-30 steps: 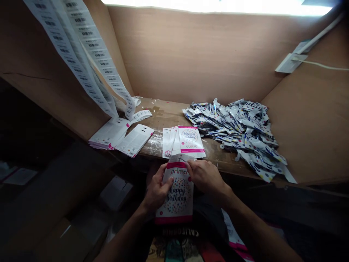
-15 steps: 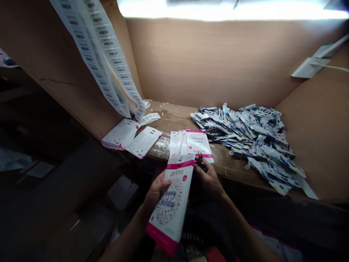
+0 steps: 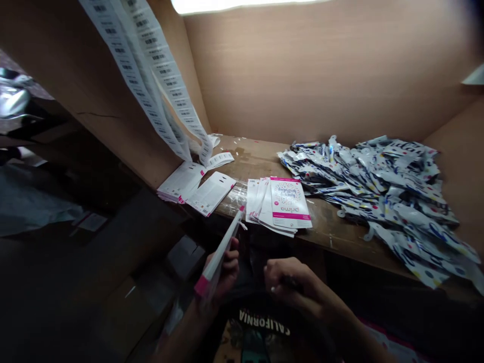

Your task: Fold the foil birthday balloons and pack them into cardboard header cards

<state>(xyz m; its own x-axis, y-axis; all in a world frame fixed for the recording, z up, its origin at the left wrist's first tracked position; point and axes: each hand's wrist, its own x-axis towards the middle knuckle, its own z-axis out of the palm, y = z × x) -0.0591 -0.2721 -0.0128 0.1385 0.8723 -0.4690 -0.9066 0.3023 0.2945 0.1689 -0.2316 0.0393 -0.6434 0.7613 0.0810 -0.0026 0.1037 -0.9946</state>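
- Held item: a white card packet [image 3: 220, 254] with a pink band at its near end, seen almost edge-on, so its print cannot be read.
- Long axis: tilted, running from low and near the wearer up and away toward the front edge of the wooden bench [image 3: 249, 161]; the far end points at the card stack.
- Left hand [image 3: 228, 269]: closed around the packet's lower part, fingers wrapped on it. This is the nearer hand; the packet sits in its grip.
- Right hand [image 3: 289, 282]: not touching the packet, well apart to its right. Fingers curl inward on a small dark object [image 3: 292, 283]; its type cannot be determined.
- Packet relative to the bench: far end just short of the "prima" birthday card stack [image 3: 282, 204], not touching it.
- Surroundings: a heap of printed foil balloons [image 3: 381, 196] lies right of the stack; white cards [image 3: 194, 184] lie left of it, beneath a hanging barcode label strip [image 3: 151, 65].
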